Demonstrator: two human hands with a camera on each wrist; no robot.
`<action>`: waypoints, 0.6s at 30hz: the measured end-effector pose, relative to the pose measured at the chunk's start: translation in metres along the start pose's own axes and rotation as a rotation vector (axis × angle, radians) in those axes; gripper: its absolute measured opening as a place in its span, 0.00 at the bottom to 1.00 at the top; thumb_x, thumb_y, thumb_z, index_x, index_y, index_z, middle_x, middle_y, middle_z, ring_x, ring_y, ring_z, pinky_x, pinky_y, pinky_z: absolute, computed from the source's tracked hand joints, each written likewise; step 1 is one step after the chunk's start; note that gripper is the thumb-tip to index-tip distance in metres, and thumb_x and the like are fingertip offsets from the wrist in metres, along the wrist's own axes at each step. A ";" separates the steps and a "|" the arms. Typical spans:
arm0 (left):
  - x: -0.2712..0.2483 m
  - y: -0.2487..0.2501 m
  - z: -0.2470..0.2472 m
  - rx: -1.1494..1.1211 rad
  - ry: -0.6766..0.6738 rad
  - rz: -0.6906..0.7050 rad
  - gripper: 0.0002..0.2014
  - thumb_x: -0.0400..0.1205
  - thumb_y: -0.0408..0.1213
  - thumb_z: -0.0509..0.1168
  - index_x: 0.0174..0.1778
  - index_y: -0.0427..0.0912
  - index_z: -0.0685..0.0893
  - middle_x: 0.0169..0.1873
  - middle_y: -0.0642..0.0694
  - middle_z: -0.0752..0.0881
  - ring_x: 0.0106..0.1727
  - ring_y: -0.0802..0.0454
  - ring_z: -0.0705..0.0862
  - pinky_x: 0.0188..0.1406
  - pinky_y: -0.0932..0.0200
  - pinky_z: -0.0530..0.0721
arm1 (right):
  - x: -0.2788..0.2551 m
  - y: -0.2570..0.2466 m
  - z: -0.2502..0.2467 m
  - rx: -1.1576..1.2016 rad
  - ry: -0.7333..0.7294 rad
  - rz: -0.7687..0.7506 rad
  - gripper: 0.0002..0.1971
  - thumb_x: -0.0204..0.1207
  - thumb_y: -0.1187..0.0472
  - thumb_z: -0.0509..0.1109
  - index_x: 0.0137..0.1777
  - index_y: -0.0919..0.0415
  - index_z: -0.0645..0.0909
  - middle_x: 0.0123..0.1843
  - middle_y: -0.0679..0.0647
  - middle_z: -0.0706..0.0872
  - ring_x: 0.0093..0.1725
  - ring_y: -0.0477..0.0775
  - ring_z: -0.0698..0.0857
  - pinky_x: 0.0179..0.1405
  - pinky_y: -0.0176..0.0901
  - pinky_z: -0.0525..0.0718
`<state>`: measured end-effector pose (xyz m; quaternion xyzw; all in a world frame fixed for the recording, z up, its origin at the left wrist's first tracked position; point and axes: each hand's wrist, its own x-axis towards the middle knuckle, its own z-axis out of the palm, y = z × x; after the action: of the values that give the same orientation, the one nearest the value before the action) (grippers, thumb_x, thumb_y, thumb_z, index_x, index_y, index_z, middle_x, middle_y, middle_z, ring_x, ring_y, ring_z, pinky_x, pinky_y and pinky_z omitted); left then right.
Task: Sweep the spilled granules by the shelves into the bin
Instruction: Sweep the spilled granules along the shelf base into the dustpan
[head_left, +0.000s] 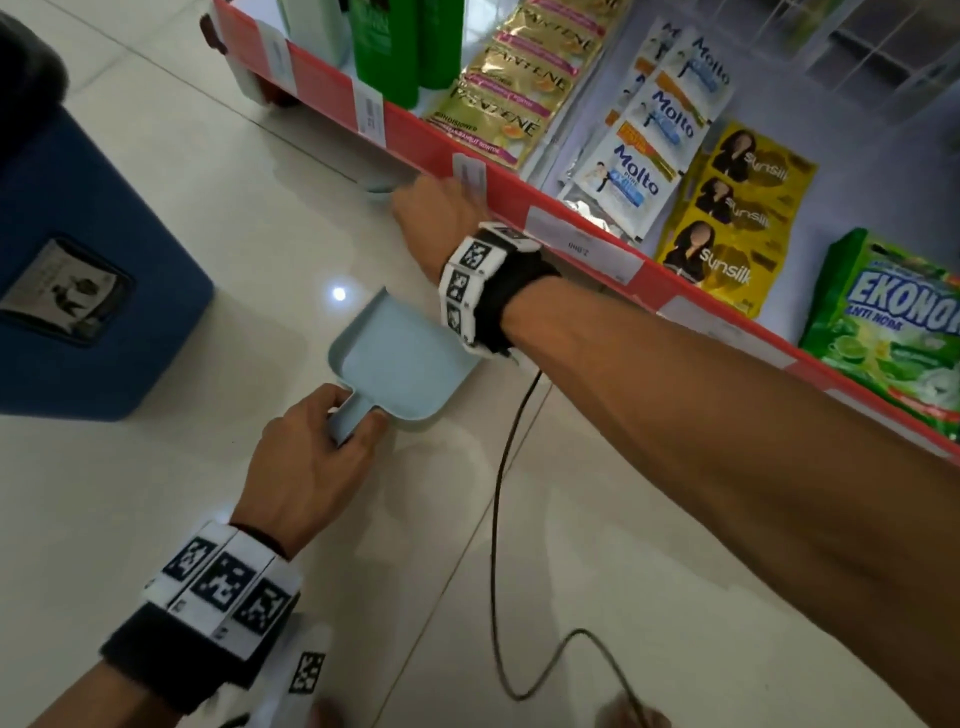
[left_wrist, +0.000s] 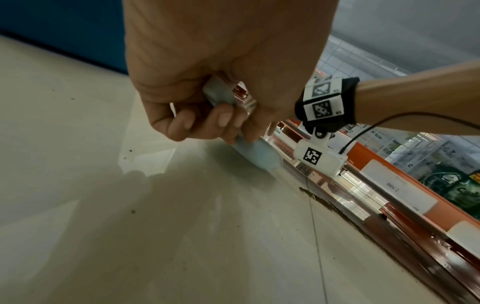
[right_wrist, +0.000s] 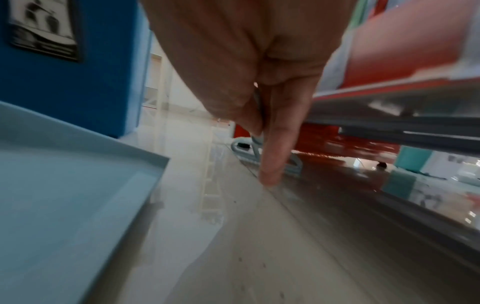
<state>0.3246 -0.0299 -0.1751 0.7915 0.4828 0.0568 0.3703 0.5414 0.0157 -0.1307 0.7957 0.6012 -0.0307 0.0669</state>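
A light-blue dustpan (head_left: 402, 358) lies flat on the pale tiled floor, its mouth toward the shelf. My left hand (head_left: 317, 447) grips its short handle (left_wrist: 219, 95) from behind. My right hand (head_left: 434, 215) reaches low under the red shelf edge and holds a small light-blue brush (right_wrist: 242, 148), index finger stretched along it toward the floor. The brush head (head_left: 379, 186) rests on the floor at the shelf foot, beyond the pan. Brown granules (left_wrist: 322, 202) lie in a thin line along the shelf base, with loose specks on the tiles. The blue bin (head_left: 78, 291) stands at the left.
The red-edged shelf (head_left: 587, 244) runs diagonally on the right, stocked with sachets and green bottles; its low overhang is just above my right hand. A dark cable (head_left: 498, 519) trails from my right wrist across the floor. Open tile lies between bin and dustpan.
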 end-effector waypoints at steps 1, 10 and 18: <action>0.000 -0.002 -0.002 -0.006 -0.003 -0.001 0.11 0.81 0.51 0.66 0.39 0.48 0.80 0.24 0.52 0.81 0.26 0.57 0.79 0.23 0.60 0.67 | -0.003 0.005 0.003 0.061 -0.017 0.028 0.16 0.84 0.71 0.56 0.62 0.64 0.84 0.58 0.61 0.88 0.59 0.67 0.87 0.55 0.52 0.82; 0.007 -0.006 -0.002 -0.062 -0.064 0.012 0.11 0.81 0.51 0.66 0.41 0.46 0.81 0.27 0.53 0.82 0.28 0.59 0.79 0.24 0.61 0.67 | -0.146 0.076 -0.015 -0.044 -0.288 0.207 0.14 0.83 0.66 0.58 0.63 0.59 0.80 0.50 0.61 0.88 0.48 0.63 0.88 0.49 0.52 0.89; 0.002 0.002 0.004 -0.060 -0.090 0.037 0.11 0.81 0.50 0.66 0.40 0.46 0.81 0.27 0.52 0.83 0.28 0.55 0.80 0.24 0.60 0.69 | -0.054 0.011 -0.030 0.085 -0.021 0.032 0.19 0.84 0.70 0.53 0.70 0.64 0.77 0.57 0.64 0.86 0.56 0.65 0.87 0.46 0.51 0.81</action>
<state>0.3293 -0.0309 -0.1774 0.7907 0.4489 0.0425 0.4142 0.5358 -0.0348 -0.0937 0.8070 0.5857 -0.0638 0.0398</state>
